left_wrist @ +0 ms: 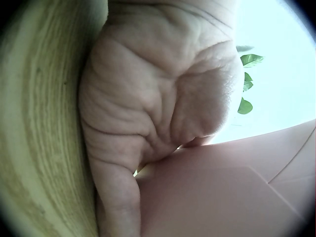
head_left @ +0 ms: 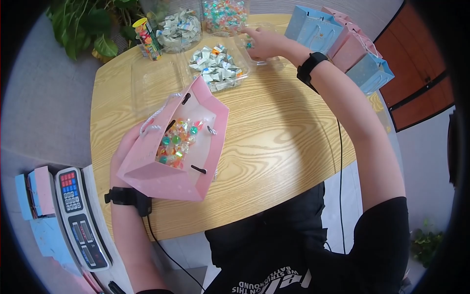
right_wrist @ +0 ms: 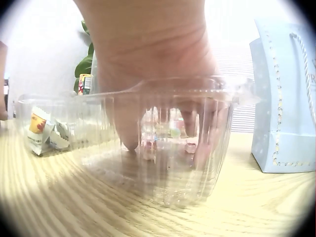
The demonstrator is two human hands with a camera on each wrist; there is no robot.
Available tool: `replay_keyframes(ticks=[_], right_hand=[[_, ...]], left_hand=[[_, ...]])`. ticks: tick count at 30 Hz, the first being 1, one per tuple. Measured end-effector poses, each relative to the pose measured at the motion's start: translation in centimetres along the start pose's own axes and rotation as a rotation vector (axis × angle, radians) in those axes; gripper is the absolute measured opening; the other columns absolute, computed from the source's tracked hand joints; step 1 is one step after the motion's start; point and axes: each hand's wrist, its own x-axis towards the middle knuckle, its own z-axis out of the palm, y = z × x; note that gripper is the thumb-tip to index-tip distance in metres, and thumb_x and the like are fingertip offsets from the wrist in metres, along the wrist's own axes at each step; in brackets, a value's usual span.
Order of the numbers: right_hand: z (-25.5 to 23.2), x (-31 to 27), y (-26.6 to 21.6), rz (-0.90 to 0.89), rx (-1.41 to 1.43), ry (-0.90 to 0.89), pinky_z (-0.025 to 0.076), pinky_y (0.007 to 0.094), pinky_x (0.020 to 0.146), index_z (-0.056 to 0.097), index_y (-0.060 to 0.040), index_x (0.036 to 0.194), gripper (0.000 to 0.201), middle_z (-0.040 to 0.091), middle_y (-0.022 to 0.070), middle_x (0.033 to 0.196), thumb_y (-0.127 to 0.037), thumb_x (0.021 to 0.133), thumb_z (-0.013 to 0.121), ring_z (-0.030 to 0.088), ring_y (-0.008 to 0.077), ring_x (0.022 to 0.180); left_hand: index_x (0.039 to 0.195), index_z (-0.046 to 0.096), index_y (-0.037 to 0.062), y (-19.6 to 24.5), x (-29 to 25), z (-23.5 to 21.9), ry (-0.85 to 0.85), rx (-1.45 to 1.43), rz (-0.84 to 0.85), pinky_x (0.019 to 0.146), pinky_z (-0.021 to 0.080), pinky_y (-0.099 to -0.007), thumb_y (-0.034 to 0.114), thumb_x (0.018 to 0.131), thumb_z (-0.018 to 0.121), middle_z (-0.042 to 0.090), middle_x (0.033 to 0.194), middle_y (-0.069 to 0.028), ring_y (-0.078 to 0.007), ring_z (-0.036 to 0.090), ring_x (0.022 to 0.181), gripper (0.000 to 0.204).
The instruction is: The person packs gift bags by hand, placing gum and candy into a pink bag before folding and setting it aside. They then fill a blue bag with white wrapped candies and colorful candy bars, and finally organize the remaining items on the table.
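My right hand reaches down into a clear plastic box at the back of the table. In the right wrist view its fingers point downward and stand apart, close around a few small wrapped candies. A pink paper bag with white rope handles leans over at the table's left. Colorful wrapped candies lie inside it. My left hand lies against the bag's left side. In the left wrist view, one straight finger runs along the tabletop beside the bag; other fingers are hidden.
Silver-wrapped candies fill a neighboring clear compartment. Jars of silver and colorful candies stand behind, near a yellow-lidded tube. Blue and pink bags line the right edge. A scale sits at left.
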Motion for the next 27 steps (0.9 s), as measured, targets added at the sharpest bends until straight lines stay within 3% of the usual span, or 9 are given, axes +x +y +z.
replay_keyframes(ticks=[5, 9, 12, 14, 15, 17, 23, 24, 27], right_hand=[[2.0, 1.6, 0.6, -0.137, -0.316, 0.118, 0.047, 0.0448, 0.097, 0.047, -0.0202, 0.142, 0.056, 0.050, 0.0124, 0.141, -0.030, 0.088, 0.056, 0.057, 0.0343, 0.118], [1.1, 1.7, -0.3, -0.075, -0.206, -0.024, 0.047, 0.0430, 0.098, 0.051, -0.0197, 0.140, 0.052, 0.054, 0.0098, 0.138, -0.029, 0.088, 0.056, 0.055, 0.0327, 0.120], [1.3, 1.1, -0.2, -0.103, -0.188, 0.057, 0.047, 0.0424, 0.097, 0.051, -0.0189, 0.139, 0.052, 0.057, 0.0119, 0.133, -0.028, 0.088, 0.056, 0.056, 0.0325, 0.119], [2.0, 1.0, -0.1, -0.219, -0.141, 0.307, 0.048, 0.0426, 0.095, 0.053, -0.0175, 0.137, 0.052, 0.059, 0.0144, 0.130, -0.027, 0.086, 0.059, 0.058, 0.0344, 0.115], [1.7, 0.8, -0.4, -0.221, -0.140, 0.307, 0.048, 0.0426, 0.095, 0.053, -0.0175, 0.137, 0.052, 0.059, 0.0144, 0.130, -0.027, 0.086, 0.059, 0.058, 0.0344, 0.115], [1.1, 0.6, -0.9, -0.089, -0.101, 0.100, 0.047, 0.0429, 0.096, 0.056, -0.0175, 0.134, 0.052, 0.058, 0.0143, 0.131, -0.029, 0.084, 0.062, 0.057, 0.0344, 0.116], [1.2, 1.5, 0.3, -0.226, -0.213, 0.204, 0.046, 0.0430, 0.097, 0.057, -0.0193, 0.134, 0.053, 0.058, 0.0124, 0.132, -0.033, 0.083, 0.063, 0.057, 0.0347, 0.114], [1.6, 1.6, 0.6, -0.225, -0.213, 0.203, 0.046, 0.0430, 0.097, 0.057, -0.0193, 0.134, 0.053, 0.058, 0.0124, 0.132, -0.033, 0.083, 0.063, 0.057, 0.0347, 0.114], [1.6, 1.3, 0.3, -0.300, -0.217, 0.276, 0.050, 0.0407, 0.089, 0.059, -0.0176, 0.132, 0.049, 0.059, 0.0124, 0.129, -0.028, 0.084, 0.063, 0.063, 0.0328, 0.101]], left_hand=[[0.113, 0.065, 0.0014, 0.2, 0.3, -0.1, -0.063, -0.012, -0.030, 0.064, 0.050, -0.0228, 0.025, 0.096, 0.059, 0.068, 0.093, -0.0035, -0.0084, 0.063, 0.078, 0.029], [0.112, 0.066, 0.0015, 0.1, 0.1, 0.0, -0.044, -0.033, -0.016, 0.067, 0.052, -0.0250, 0.025, 0.096, 0.059, 0.069, 0.096, -0.0054, -0.0104, 0.064, 0.081, 0.030], [0.111, 0.066, 0.0016, 0.0, 0.5, -0.4, -0.044, -0.024, -0.008, 0.069, 0.053, -0.0259, 0.025, 0.096, 0.059, 0.069, 0.097, -0.0062, -0.0111, 0.065, 0.081, 0.029], [0.111, 0.066, 0.0016, 0.0, 0.6, -0.4, -0.049, -0.015, -0.010, 0.069, 0.053, -0.0261, 0.026, 0.096, 0.058, 0.069, 0.097, -0.0064, -0.0113, 0.065, 0.081, 0.029], [0.111, 0.066, 0.0017, 0.0, 0.6, -0.4, -0.035, -0.021, -0.019, 0.069, 0.053, -0.0261, 0.026, 0.096, 0.059, 0.069, 0.097, -0.0063, -0.0113, 0.065, 0.082, 0.029], [0.111, 0.066, 0.0018, 0.0, 0.5, -0.1, -0.020, -0.026, -0.026, 0.069, 0.053, -0.0261, 0.026, 0.096, 0.059, 0.069, 0.097, -0.0063, -0.0113, 0.065, 0.082, 0.029], [0.111, 0.066, 0.0019, 0.3, -0.2, 0.3, -0.046, -0.020, -0.038, 0.069, 0.054, -0.0263, 0.024, 0.096, 0.058, 0.069, 0.098, -0.0069, -0.0115, 0.066, 0.082, 0.028], [0.112, 0.066, 0.0018, 0.2, -0.4, 0.6, 0.011, -0.008, -0.002, 0.069, 0.054, -0.0262, 0.024, 0.096, 0.058, 0.069, 0.098, -0.0069, -0.0114, 0.066, 0.082, 0.028], [0.114, 0.065, 0.0013, 0.3, -0.7, 1.0, 0.051, -0.007, 0.019, 0.069, 0.054, -0.0260, 0.023, 0.096, 0.058, 0.069, 0.098, -0.0067, -0.0113, 0.066, 0.082, 0.029]])
